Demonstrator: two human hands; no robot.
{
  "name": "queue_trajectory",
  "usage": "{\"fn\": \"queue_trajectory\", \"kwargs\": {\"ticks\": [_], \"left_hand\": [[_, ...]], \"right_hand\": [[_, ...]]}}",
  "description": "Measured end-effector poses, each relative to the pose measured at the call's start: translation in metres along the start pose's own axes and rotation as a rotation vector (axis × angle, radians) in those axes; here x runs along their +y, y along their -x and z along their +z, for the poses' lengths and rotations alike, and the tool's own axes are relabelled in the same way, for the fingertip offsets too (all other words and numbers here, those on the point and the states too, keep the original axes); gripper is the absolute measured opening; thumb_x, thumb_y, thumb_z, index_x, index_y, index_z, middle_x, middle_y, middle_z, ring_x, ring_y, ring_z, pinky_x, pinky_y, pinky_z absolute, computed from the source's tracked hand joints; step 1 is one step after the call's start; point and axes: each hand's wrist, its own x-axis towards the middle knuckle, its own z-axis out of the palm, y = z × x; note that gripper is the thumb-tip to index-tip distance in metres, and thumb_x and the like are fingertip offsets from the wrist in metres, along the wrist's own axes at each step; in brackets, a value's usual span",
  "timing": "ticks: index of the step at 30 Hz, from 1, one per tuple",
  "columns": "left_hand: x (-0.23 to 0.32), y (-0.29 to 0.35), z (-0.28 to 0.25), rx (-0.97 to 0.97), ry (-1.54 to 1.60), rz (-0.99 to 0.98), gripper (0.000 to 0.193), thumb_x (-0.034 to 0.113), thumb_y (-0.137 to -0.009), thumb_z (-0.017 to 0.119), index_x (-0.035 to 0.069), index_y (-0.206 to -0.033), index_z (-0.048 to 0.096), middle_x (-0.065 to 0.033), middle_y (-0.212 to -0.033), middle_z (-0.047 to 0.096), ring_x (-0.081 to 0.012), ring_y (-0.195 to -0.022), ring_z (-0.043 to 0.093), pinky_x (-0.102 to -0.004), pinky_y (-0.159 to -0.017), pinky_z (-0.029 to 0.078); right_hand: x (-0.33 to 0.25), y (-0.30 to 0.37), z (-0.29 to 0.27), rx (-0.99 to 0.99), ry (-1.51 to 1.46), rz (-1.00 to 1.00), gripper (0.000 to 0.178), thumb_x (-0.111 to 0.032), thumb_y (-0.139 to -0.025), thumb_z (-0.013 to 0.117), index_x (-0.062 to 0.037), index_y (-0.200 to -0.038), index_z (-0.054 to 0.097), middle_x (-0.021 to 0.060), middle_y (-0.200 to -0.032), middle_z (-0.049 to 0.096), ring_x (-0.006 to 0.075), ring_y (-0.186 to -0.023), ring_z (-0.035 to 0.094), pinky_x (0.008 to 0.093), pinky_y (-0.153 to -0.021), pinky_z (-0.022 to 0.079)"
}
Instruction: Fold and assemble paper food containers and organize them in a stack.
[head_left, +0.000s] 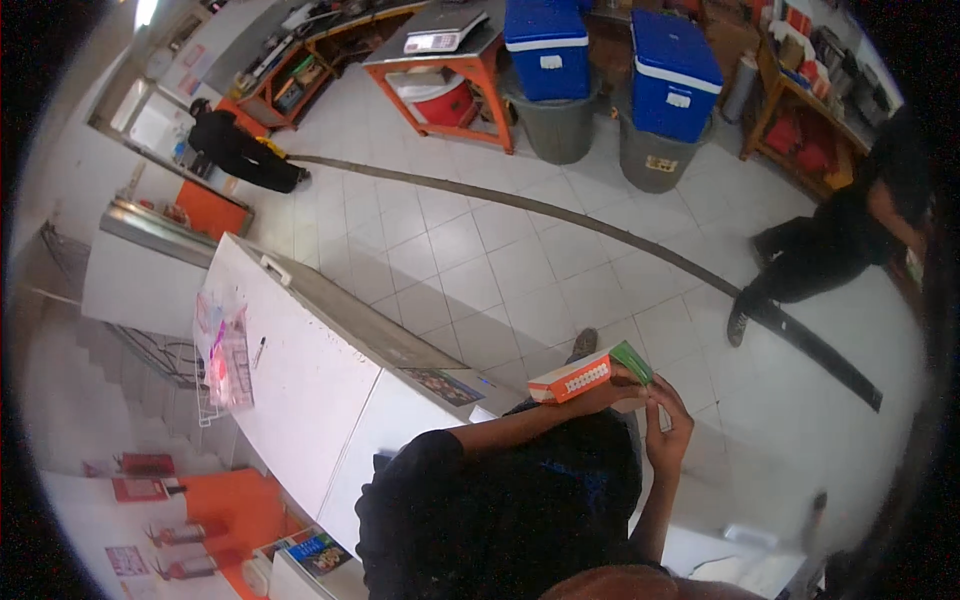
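Your left hand (618,391) has its fingers bent around the small orange, white and green box (572,381), at its right part and underside. Your right hand (672,425) meets the box's green end with the fingertips; whether they grip it or only rest there, you cannot tell from here. The box is in front of your body, over the floor (530,285), with no desk under it.

Because nothing supports the box from below except your left hand, a loosened grip could drop it on the tiles near your shoe (585,343). Its walls look like thin card, so pressing hard at the green end would probably dent or crease it. The orange end sticks out beyond your hand, and a sideways knock could twist it loose.

To your left, the white cabinet (310,375) crowds that elbow; a plastic bag (228,365) lies at its left edge, with a pen (259,351) just beside. Ahead, a long dark strip (520,204) crosses the floor and could catch a foot. A co-worker (830,240) at the right has a shoe beside it. Beyond stand two blue coolers on grey bins, and a desk (385,62) carrying a scale (432,42).
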Motion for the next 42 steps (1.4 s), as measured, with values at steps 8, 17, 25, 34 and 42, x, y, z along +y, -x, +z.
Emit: {"fn": "queue_trajectory", "kwargs": {"ticks": [8, 17, 25, 34, 42], "left_hand": [[0.012, 0.006, -0.003, 0.129, 0.183, -0.124, 0.03, 0.025, -0.085, 0.074, 0.002, -0.103, 0.069, -0.0061, -0.104, 0.069, -0.0122, -0.095, 0.063, -0.0281, -0.084, 0.051], [-0.002, 0.001, -0.002, 0.013, 0.683, -0.114, 0.028, 0.023, -0.093, 0.065, 0.001, -0.11, 0.066, -0.0051, -0.096, 0.068, -0.0111, -0.086, 0.063, -0.0254, -0.077, 0.051], [-0.008, -0.007, -0.001, 0.134, 0.457, -0.277, 0.027, 0.027, -0.094, 0.064, 0.003, -0.104, 0.066, -0.0033, -0.091, 0.067, -0.0111, -0.082, 0.062, -0.027, -0.073, 0.05], [0.008, -0.014, -0.022, 0.139, 0.794, -0.332, 0.036, 0.03, -0.096, 0.059, 0.009, -0.125, 0.054, -0.0008, -0.105, 0.064, -0.0133, -0.089, 0.064, -0.0298, -0.075, 0.053], [0.02, -0.011, -0.018, 0.04, 0.923, -0.254, 0.044, 0.034, -0.099, 0.052, 0.01, -0.135, 0.044, -0.0007, -0.114, 0.061, -0.0157, -0.103, 0.061, -0.0355, -0.087, 0.051]], "right_hand": [[-0.002, 0.001, 0.018, 0.028, 0.157, -0.059, 0.028, -0.005, -0.089, 0.061, -0.0078, -0.117, 0.066, 0.017, -0.126, 0.06, 0.0318, -0.117, 0.057, 0.0403, -0.101, 0.043], [0.004, 0.002, 0.024, 0.062, 0.231, -0.06, 0.03, -0.002, -0.087, 0.061, -0.0112, -0.114, 0.069, 0.0175, -0.134, 0.053, 0.0338, -0.127, 0.049, 0.0438, -0.101, 0.043], [0.024, 0.006, 0.01, 0.012, -0.143, 0.005, 0.029, 0.003, -0.081, 0.066, -0.0059, -0.108, 0.07, 0.0153, -0.132, 0.056, 0.03, -0.118, 0.055, 0.04, -0.098, 0.044], [0.018, 0.008, -0.005, 0.216, 0.342, -0.052, 0.046, 0.003, -0.075, 0.07, -0.0054, -0.12, 0.063, 0.0156, -0.125, 0.059, 0.0315, -0.12, 0.053, 0.0406, -0.103, 0.039], [0.036, 0.011, -0.017, 0.346, 0.258, -0.1, 0.022, 0.003, -0.085, 0.064, -0.0019, -0.106, 0.069, 0.0137, -0.109, 0.065, 0.0271, -0.102, 0.062, 0.0363, -0.091, 0.047]]}}
